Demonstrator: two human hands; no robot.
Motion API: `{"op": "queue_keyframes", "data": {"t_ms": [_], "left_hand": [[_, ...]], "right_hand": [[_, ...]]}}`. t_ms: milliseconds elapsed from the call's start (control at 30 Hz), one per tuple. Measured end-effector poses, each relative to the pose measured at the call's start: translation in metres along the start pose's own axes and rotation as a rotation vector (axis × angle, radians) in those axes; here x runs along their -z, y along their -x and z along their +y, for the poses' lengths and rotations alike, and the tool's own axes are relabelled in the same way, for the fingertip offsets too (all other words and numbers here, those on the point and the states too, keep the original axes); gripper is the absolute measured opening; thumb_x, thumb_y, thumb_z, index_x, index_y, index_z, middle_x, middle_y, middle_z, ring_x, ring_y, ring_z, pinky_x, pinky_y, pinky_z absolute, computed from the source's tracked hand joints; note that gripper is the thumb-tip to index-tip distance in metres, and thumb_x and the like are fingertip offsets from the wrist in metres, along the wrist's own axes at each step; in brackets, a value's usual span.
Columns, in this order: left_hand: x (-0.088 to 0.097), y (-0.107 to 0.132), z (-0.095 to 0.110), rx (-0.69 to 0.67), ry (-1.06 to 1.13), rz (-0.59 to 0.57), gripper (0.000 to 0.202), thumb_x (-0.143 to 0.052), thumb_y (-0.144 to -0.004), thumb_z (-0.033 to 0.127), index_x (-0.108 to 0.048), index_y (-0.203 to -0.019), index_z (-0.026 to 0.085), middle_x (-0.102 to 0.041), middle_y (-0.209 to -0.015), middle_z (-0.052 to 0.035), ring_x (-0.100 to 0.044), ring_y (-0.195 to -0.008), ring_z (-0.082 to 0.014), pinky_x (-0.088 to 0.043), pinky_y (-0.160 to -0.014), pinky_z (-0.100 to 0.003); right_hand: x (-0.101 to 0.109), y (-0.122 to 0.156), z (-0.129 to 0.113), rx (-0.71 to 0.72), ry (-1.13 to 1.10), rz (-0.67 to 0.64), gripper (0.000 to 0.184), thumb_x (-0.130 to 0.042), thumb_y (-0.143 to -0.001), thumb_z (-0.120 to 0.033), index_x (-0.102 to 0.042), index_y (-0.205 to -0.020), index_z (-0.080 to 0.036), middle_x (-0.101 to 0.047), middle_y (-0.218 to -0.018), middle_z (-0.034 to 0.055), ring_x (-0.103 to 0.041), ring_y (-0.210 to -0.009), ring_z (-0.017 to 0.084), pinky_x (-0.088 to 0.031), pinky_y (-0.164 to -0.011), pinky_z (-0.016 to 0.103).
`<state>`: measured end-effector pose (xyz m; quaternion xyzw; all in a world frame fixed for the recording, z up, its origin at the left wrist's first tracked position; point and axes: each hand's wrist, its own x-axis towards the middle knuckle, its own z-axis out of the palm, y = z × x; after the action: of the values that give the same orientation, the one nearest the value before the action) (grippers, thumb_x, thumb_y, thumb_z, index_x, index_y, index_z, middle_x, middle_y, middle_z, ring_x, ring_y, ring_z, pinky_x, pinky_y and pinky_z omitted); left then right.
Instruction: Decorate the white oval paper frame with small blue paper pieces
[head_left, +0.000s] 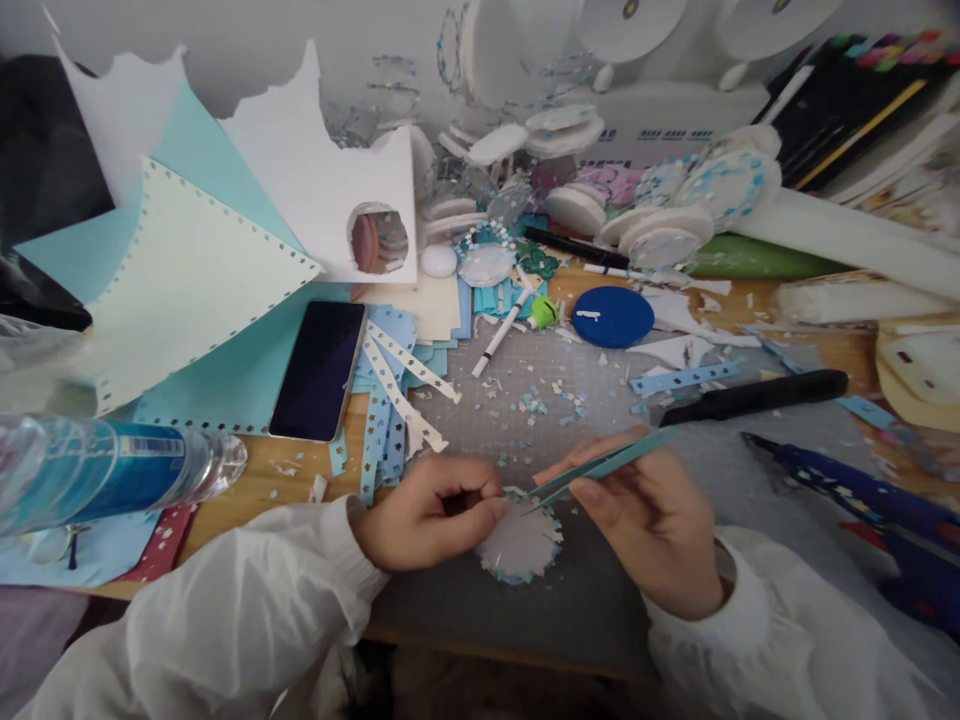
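My left hand (427,510) is curled, its fingertips pressed on the edge of a small round white disc (519,545) with a blue scalloped rim, which lies on the grey cutting mat (525,400). My right hand (645,520) pinches teal tweezers (600,465), whose tips point left and touch the top of the disc. Both wrists wear white sleeves.
A dark phone (319,368) lies left of punched blue paper strips (390,400). A plastic bottle (97,470) lies at the left edge. A white marker (501,335), a blue round lid (613,316), a black pen (750,395) and a blue glue gun (862,495) surround the mat. Paper scraps are scattered about.
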<state>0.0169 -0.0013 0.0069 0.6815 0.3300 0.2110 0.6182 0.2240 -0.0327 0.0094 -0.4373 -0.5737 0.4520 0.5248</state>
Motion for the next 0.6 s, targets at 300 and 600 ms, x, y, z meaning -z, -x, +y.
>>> {"op": "queue_keyframes", "data": {"t_ms": [300, 600], "left_hand": [[-0.001, -0.001, 0.002, -0.019, -0.016, 0.016, 0.029, -0.048, -0.088, 0.025, -0.04, -0.061, 0.017, -0.035, -0.055, 0.0047, -0.031, -0.049, -0.0076, -0.025, -0.045, -0.021], [-0.001, -0.001, 0.0, -0.03, -0.025, 0.019, 0.03, -0.049, -0.088, 0.027, -0.04, -0.062, 0.017, -0.036, -0.055, 0.0045, -0.031, -0.049, -0.0074, -0.026, -0.045, -0.02]], "right_hand": [[0.0, -0.003, 0.012, -0.267, -0.227, 0.03, 0.007, -0.066, -0.085, -0.029, -0.062, -0.088, -0.024, -0.073, -0.075, 0.0015, -0.065, -0.059, 0.013, -0.055, -0.054, 0.024], [0.0, -0.007, 0.013, -0.344, -0.302, 0.008, 0.015, -0.068, -0.083, -0.034, -0.06, -0.085, -0.021, -0.072, -0.075, 0.0038, -0.064, -0.058, 0.014, -0.054, -0.054, 0.026]]}}
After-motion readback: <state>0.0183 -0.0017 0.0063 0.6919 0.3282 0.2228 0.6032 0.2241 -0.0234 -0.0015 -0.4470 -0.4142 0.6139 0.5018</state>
